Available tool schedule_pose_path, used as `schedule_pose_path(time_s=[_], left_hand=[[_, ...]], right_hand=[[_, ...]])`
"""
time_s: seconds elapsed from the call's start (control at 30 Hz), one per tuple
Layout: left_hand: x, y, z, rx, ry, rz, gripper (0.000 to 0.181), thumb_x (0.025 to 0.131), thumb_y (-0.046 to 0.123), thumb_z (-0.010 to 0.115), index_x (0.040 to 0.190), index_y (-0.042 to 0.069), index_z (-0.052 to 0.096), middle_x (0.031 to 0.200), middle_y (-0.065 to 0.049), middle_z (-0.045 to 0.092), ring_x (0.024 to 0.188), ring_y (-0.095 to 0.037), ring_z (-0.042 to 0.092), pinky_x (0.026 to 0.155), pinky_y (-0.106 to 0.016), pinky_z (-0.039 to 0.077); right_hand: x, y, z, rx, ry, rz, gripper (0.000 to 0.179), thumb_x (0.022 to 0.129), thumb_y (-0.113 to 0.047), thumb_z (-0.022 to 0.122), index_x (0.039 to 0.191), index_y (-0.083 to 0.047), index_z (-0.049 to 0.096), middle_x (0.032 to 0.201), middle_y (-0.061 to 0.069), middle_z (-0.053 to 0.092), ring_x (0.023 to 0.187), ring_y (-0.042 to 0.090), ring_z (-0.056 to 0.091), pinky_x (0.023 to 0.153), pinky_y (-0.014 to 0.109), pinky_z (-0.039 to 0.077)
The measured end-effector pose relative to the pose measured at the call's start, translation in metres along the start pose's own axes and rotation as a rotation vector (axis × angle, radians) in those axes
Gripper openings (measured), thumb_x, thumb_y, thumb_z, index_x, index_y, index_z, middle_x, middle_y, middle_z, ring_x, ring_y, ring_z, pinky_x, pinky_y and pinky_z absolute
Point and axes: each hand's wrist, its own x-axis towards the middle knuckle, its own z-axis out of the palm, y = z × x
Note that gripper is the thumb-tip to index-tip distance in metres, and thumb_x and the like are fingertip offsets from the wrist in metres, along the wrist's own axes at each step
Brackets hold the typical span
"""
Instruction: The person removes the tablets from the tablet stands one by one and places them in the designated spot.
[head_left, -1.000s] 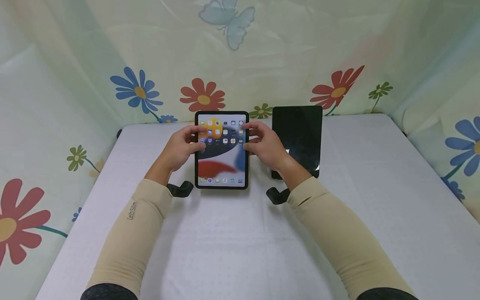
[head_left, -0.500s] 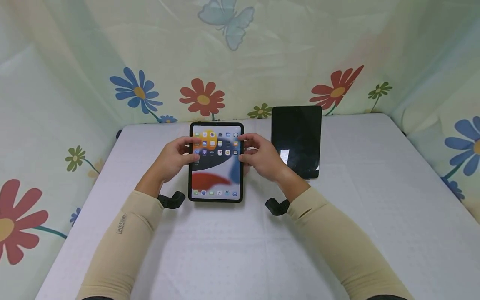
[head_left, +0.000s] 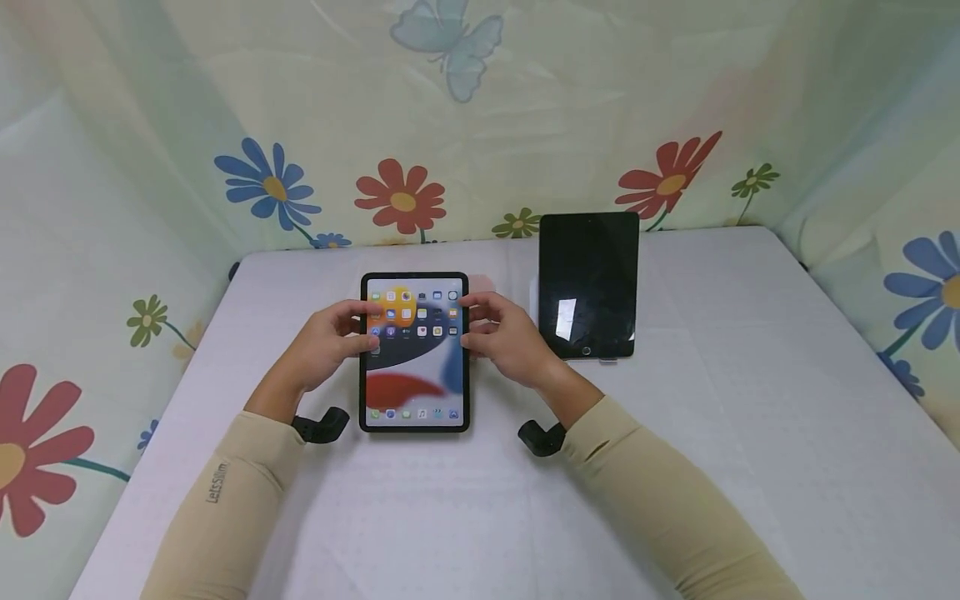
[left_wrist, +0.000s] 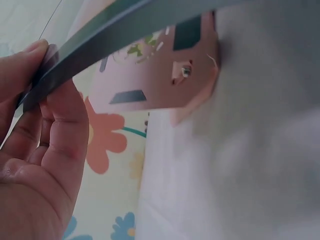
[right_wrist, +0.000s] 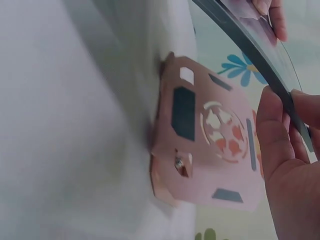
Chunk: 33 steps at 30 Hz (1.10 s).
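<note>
A tablet [head_left: 416, 379] with a black border and a lit home screen is gripped by its two long sides. My left hand [head_left: 326, 340] pinches its left edge, thumb and fingertips over the bezel. My right hand [head_left: 512, 340] pinches the right edge in the same way. Behind the tablet stands a pink tablet stand [right_wrist: 210, 135] with dark pads, a round cutout pattern and a hinge screw. Both wrist views show the tablet's dark edge in front of this stand, with a gap between them. In the head view the tablet hides most of the stand.
A second tablet [head_left: 588, 279] with a dark screen and a round home button leans upright on a support at the back right. White cloth covers the table [head_left: 480, 517]. A flowered curtain [head_left: 555, 108] rises behind and at both sides.
Both hands have brought the lit tablet toward the person and slightly left, away from the back edge. A bit of the pink stand now shows behind its upper right corner. The dark tablet stays put.
</note>
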Motion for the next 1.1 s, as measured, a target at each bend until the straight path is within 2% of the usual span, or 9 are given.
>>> schedule_pose_path(time_s=[0.33, 0.53, 0.87, 1.1], left_hand=[[-0.016, -0.023, -0.006, 0.022, -0.023, -0.008, 0.046, 0.096, 0.010, 0.067, 0.140, 0.008, 0.053, 0.134, -0.019, 0.050, 0.121, -0.036, 0.048, 0.094, -0.040, 0.052], [-0.023, -0.029, -0.010, 0.011, -0.039, -0.015, 0.044, 0.097, 0.010, 0.066, 0.139, 0.006, 0.053, 0.134, -0.021, 0.051, 0.118, -0.037, 0.051, 0.089, -0.036, 0.055], [-0.029, -0.038, -0.022, 0.055, -0.023, -0.075, 0.047, 0.097, 0.013, 0.066, 0.140, 0.007, 0.052, 0.138, -0.024, 0.048, 0.117, -0.039, 0.052, 0.089, -0.040, 0.055], [-0.033, -0.046, -0.031, 0.054, -0.036, -0.063, 0.047, 0.097, 0.013, 0.065, 0.141, 0.004, 0.051, 0.137, -0.026, 0.048, 0.116, -0.039, 0.052, 0.086, -0.035, 0.056]], right_hand=[[-0.007, 0.014, 0.020, 0.042, 0.012, 0.018, 0.049, 0.091, 0.009, 0.065, 0.136, -0.006, 0.055, 0.119, 0.016, 0.055, 0.096, 0.027, 0.060, 0.078, 0.037, 0.059], [-0.009, 0.019, 0.030, 0.050, 0.029, 0.009, 0.050, 0.091, 0.009, 0.066, 0.137, -0.006, 0.055, 0.116, 0.016, 0.056, 0.096, 0.028, 0.063, 0.077, 0.036, 0.060], [-0.008, 0.023, 0.048, 0.142, 0.012, -0.010, 0.049, 0.087, 0.015, 0.062, 0.134, 0.001, 0.054, 0.111, 0.018, 0.056, 0.092, 0.024, 0.064, 0.072, 0.038, 0.060], [-0.006, 0.031, 0.061, 0.145, 0.020, -0.012, 0.049, 0.086, 0.014, 0.062, 0.132, 0.002, 0.055, 0.109, 0.016, 0.056, 0.089, 0.023, 0.064, 0.070, 0.036, 0.060]])
